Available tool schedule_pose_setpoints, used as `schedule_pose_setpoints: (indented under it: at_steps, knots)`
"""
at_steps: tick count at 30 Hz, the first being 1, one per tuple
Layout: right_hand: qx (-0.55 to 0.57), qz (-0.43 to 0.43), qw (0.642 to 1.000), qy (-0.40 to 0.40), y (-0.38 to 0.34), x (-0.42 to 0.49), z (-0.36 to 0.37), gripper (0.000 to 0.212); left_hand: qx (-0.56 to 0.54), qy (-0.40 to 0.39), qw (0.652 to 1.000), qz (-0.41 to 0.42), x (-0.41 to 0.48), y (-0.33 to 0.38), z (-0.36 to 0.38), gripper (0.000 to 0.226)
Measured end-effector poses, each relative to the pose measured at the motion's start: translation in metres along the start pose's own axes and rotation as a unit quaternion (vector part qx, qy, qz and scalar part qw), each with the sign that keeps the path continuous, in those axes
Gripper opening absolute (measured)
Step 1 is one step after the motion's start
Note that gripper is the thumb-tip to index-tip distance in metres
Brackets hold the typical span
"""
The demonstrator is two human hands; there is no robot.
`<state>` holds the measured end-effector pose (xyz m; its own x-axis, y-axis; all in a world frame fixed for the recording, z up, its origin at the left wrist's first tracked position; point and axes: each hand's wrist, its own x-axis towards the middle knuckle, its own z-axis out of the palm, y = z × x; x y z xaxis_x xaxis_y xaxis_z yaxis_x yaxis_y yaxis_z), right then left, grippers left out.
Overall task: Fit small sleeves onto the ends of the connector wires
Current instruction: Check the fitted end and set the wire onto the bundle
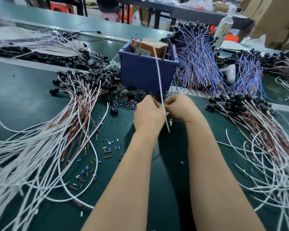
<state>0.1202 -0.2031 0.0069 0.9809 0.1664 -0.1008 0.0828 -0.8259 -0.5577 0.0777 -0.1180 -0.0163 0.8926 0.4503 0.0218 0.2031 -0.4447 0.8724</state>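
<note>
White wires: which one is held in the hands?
The single straight white wire gripped where left hand and right hand meet, crossing the blue plastic crate; the rest lie heaped.

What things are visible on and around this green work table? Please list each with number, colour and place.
work table: one, dark green, under everything.
bin: one, blue, centre, behind the hands.
box: one, brown, inside the bin.
white wire: one, white, running from over the bin down between the hands.
left wire pile: many, white and brown, black connectors, left of the arms.
right wire pile: many, white and brown, black connectors, right of the arms.
blue wire pile: many, blue and brown, right of the bin.
loose sleeves: many, brown, blue, white, scattered left of the arms.
left hand: one, pinching the white wire.
right hand: one, pinching the white wire.
</note>
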Motion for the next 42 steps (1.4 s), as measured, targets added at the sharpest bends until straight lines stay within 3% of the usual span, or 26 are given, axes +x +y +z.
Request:
schedule_pose_setpoints:
  at_steps: [3, 7, 11, 13, 18, 22, 24, 27, 29, 32, 34, 37, 42]
  knots:
    - [-0.05, 0.0, 0.999, -0.021, -0.001, -0.004, 0.005, 0.025, 0.087, -0.054, 0.994, -0.045, 0.003, -0.001, -0.006, 0.017]
    - [-0.069, 0.009, 0.997, -0.029, -0.004, -0.007, 0.014, 0.021, 0.115, -0.081, 0.989, -0.051, 0.002, 0.004, -0.009, 0.011]
    - [0.021, -0.012, 0.998, 0.057, 0.0, -0.012, 0.012, 0.016, 0.136, -0.083, 0.986, -0.041, 0.005, 0.006, -0.013, 0.024]
    - [0.104, -0.041, 0.988, 0.109, 0.003, -0.017, 0.005, 0.013, 0.08, -0.075, 0.994, 0.0, 0.002, 0.015, -0.013, 0.031]
    - [0.281, -0.103, 0.946, 0.126, 0.014, -0.044, -0.029, 0.02, -0.069, -0.054, 0.989, 0.118, -0.008, 0.059, -0.004, 0.024]
    - [0.23, -0.093, 0.937, 0.245, 0.038, -0.061, -0.057, 0.012, -0.145, -0.113, 0.971, 0.156, -0.02, 0.091, 0.012, 0.017]
    - [0.256, -0.078, 0.921, 0.283, 0.051, -0.076, -0.07, 0.015, -0.217, -0.168, 0.947, 0.167, -0.034, 0.109, 0.022, 0.014]
    - [0.435, -0.059, 0.857, 0.268, 0.07, -0.101, -0.09, 0.017, -0.299, -0.235, 0.909, 0.172, -0.055, 0.137, 0.042, 0.016]
    - [0.494, -0.033, 0.824, 0.275, 0.086, -0.117, -0.106, 0.014, -0.324, -0.254, 0.896, 0.165, -0.067, 0.154, 0.058, 0.018]
    - [0.41, 0.014, 0.847, 0.338, 0.114, -0.138, -0.133, 0.007, -0.354, -0.26, 0.889, 0.128, -0.08, 0.174, 0.083, 0.021]
    - [0.288, 0.042, 0.874, 0.389, 0.133, -0.148, -0.146, 0.005, -0.356, -0.246, 0.896, 0.097, -0.086, 0.181, 0.101, 0.023]
    - [0.134, 0.096, 0.901, 0.401, 0.157, -0.147, -0.15, 0.007, -0.335, -0.235, 0.912, 0.04, -0.089, 0.177, 0.127, 0.022]
    - [0.058, 0.252, 0.89, 0.375, 0.189, -0.117, -0.116, 0.018, -0.149, -0.355, 0.923, 0.019, -0.102, 0.155, 0.166, 0.034]
